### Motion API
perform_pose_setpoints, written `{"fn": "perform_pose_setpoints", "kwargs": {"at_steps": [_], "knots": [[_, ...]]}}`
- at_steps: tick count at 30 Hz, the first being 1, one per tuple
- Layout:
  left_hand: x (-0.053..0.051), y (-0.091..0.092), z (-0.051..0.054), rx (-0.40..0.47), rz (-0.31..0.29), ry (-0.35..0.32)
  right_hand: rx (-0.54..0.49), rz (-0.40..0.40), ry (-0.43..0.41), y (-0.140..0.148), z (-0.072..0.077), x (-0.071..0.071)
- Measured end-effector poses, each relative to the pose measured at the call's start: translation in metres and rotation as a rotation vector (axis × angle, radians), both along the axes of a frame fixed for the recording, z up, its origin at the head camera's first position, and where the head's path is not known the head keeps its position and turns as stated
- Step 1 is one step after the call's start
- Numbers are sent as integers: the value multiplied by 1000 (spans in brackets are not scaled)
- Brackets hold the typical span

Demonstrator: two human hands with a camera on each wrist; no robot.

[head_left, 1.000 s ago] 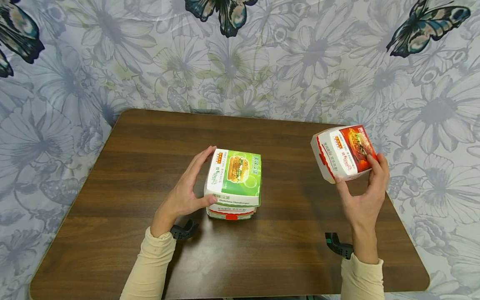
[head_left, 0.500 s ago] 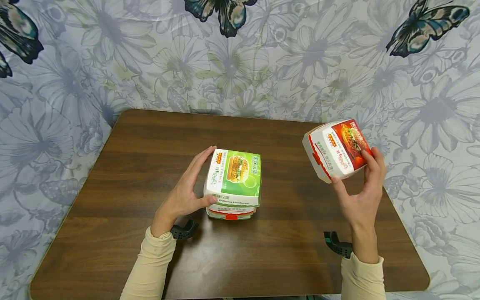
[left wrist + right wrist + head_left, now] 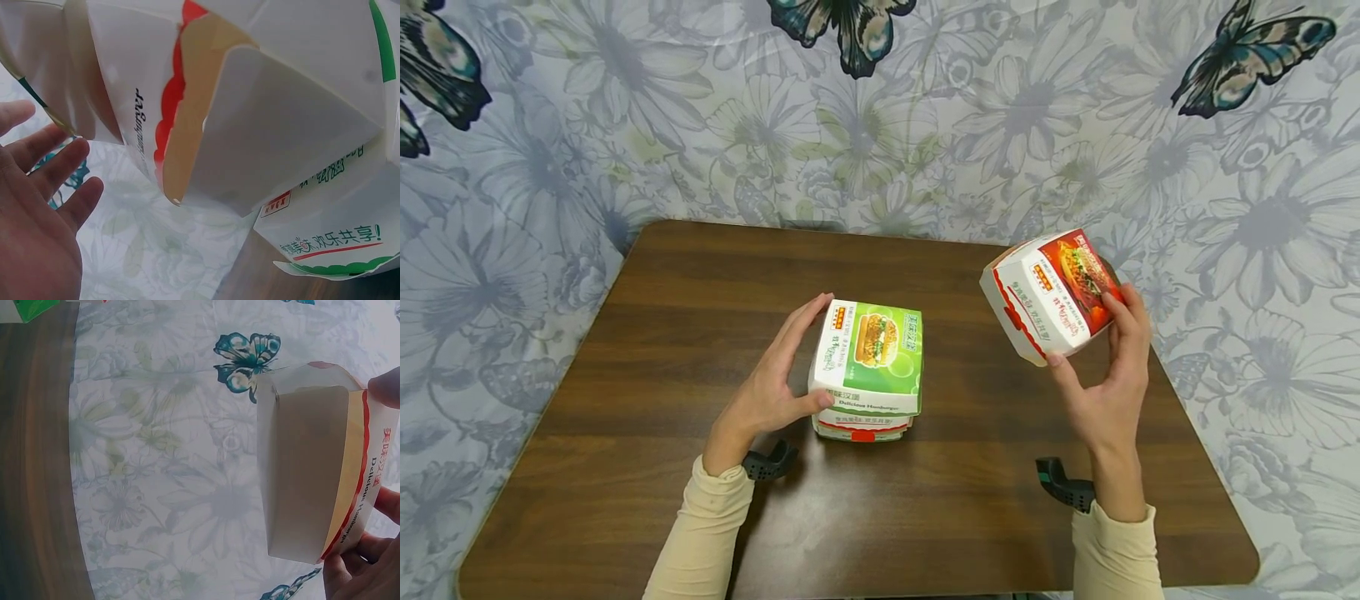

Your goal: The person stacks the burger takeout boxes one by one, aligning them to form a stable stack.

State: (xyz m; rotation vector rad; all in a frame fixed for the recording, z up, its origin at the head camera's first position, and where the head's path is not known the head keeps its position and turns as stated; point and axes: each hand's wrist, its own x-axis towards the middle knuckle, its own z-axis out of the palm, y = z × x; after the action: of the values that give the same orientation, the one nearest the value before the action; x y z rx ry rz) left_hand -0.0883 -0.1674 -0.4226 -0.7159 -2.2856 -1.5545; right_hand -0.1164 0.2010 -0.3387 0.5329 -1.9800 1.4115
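Observation:
A stack of hamburger boxes stands mid-table in the head view, topped by a green-and-white hamburger box [image 3: 883, 346]. Red trim [image 3: 863, 435] shows on a box beneath it. My left hand [image 3: 767, 392] touches the stack's left side, thumb at the front corner and fingers toward the back corner. Its fingers spread fairly straight in the left wrist view, beside the white box walls [image 3: 275, 131]. Tilted and raised off the table at right, a red-and-white hamburger box [image 3: 1052, 292] is gripped between thumb and fingers of my right hand [image 3: 1108, 392]. The right wrist view shows that box's plain side [image 3: 306, 475].
A brown wooden table [image 3: 625, 500] with rounded corners carries the stack. Behind and around it hangs a pale floral cloth [image 3: 880, 150] printed with teal butterflies [image 3: 1251, 54]. Each wrist wears a black camera strap [image 3: 1063, 483].
My right hand has moved left and slightly up with the red-and-white hamburger box, tilting it a little more. My left hand and the stack have stayed nearly in place.

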Motion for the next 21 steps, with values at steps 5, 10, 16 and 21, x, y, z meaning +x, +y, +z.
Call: {"fn": "perform_pose_setpoints", "kwargs": {"at_steps": [5,10,16,21], "knots": [[-1,1,0,-1,1,12,10,20,11,-5,3,0],[-1,1,0,-9,7,8,18,49,21,-10,6,-1],[-1,1,0,-6,1,19,5,82,42,-17,9,-2],[-1,1,0,-6,1,25,13,93,43,-22,11,-1]]}}
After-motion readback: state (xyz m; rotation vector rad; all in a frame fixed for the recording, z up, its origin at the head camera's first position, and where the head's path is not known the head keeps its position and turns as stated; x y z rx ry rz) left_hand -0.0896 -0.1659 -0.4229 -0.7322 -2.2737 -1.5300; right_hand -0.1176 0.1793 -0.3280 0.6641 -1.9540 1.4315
